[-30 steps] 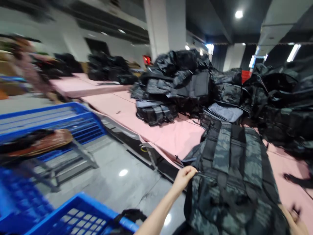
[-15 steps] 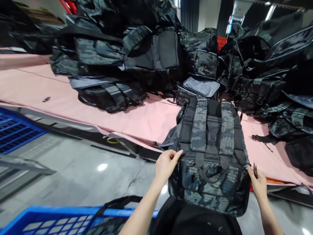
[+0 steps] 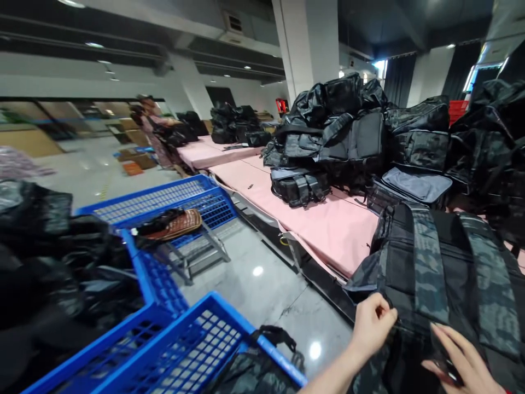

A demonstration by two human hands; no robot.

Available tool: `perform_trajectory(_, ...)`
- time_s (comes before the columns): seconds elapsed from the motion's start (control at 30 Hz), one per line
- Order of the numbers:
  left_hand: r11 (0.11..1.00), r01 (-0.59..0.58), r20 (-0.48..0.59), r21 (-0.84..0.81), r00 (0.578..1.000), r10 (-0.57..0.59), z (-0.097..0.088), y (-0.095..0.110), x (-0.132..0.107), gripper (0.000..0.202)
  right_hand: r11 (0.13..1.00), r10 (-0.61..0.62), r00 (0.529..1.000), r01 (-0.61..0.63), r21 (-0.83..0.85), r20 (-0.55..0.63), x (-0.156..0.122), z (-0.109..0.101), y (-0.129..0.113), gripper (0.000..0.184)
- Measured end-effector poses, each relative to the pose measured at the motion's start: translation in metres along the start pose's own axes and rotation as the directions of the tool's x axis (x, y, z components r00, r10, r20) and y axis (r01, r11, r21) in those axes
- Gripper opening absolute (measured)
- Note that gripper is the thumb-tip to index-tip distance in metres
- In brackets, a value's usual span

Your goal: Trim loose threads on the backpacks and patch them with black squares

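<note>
A dark camouflage backpack (image 3: 447,273) lies straps-up on the edge of a pink-covered table (image 3: 332,230) at the lower right. My left hand (image 3: 371,331) is closed in a pinch on the backpack's near edge. Just to its right, my right hand (image 3: 463,364) rests on the same backpack with its fingers curled; a small dark thing shows under them, too unclear to name.
A big pile of black and camouflage backpacks (image 3: 353,131) covers the table's far side. Blue wire bins (image 3: 184,350) stand at lower left, one holding dark bags (image 3: 53,262). A glossy grey floor (image 3: 262,284) runs between. A person (image 3: 153,131) stands at the far table.
The view swung left and up, from the table to the blue bins and hall. My right hand moved from the backpack's right corner toward its middle. My left hand kept its pinch.
</note>
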State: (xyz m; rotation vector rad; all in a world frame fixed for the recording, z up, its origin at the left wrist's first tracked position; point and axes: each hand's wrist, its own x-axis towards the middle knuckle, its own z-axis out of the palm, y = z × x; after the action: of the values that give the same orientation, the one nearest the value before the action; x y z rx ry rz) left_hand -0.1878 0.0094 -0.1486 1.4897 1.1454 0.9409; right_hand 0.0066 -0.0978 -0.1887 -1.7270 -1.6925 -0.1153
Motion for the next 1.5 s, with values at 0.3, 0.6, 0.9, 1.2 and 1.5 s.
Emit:
perform_trajectory(0.3,0.999,0.044,-0.259,0.01,0.965,-0.04,-0.011,-0.037,-0.001,0.015,0.984,-0.016,0.996,0.0,-0.179,-0.084,0.005,0.033,-0.015,0.034)
perform_trajectory(0.6,0.929,0.235,-0.139,0.286,0.969,-0.202,-0.048,-0.124,-0.014,0.014,0.994,0.086,0.996,-0.087,0.073,0.019,0.012,0.023,-0.035,0.022)
perform_trajectory(0.9,0.908,-0.337,0.05,0.247,0.941,0.336,-0.029,-0.017,0.004,0.02,0.818,0.519,0.845,-0.535,0.212,0.131,0.009,-0.025,-0.061,0.024)
perform_trajectory(1.2,0.75,-0.487,0.51,0.447,0.828,0.234,-0.005,0.023,0.023,0.019,0.745,0.531,0.816,-0.578,0.332,0.23,0.006,-0.015,-0.064,0.022)
perform_trajectory(1.5,0.721,-0.485,0.414,0.495,0.861,0.296,0.004,0.018,0.014,0.017,0.789,0.476,0.824,-0.555,0.265,0.308,0.021,-0.018,-0.069,0.019)
